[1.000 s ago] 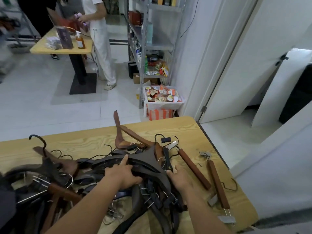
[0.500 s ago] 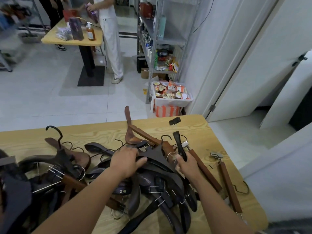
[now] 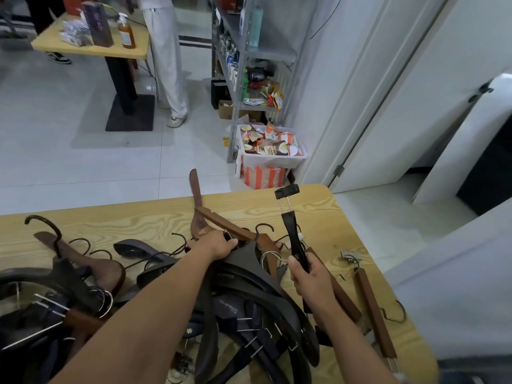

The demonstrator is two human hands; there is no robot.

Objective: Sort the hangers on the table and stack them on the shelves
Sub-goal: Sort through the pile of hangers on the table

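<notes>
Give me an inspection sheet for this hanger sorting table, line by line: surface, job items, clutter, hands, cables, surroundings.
Surface: wooden table, bare along its far edge.
Job's things: tangled hanger pile of dark and brown hangers; brown clip bars lie apart at the right.
Clutter: nothing seen.
Grippers: left hand grips a dark hanger atop the pile; right hand holds a black clip hanger up off the pile.
Cables: thin cable on the far wall.
Surroundings: metal shelves, snack bin, a person at another table.

1. The hanger pile (image 3: 243, 275) lies on the worktop (image 3: 138, 225), across its near left and middle.
2. Two bar hangers (image 3: 374, 309) lie right of it.
3. A clip hanger (image 3: 293, 239) stands over the pile's right side, in the right hand (image 3: 310, 275).
4. Shelves (image 3: 266, 54) stand behind the worktop, with a box (image 3: 274, 159) at their foot.
</notes>
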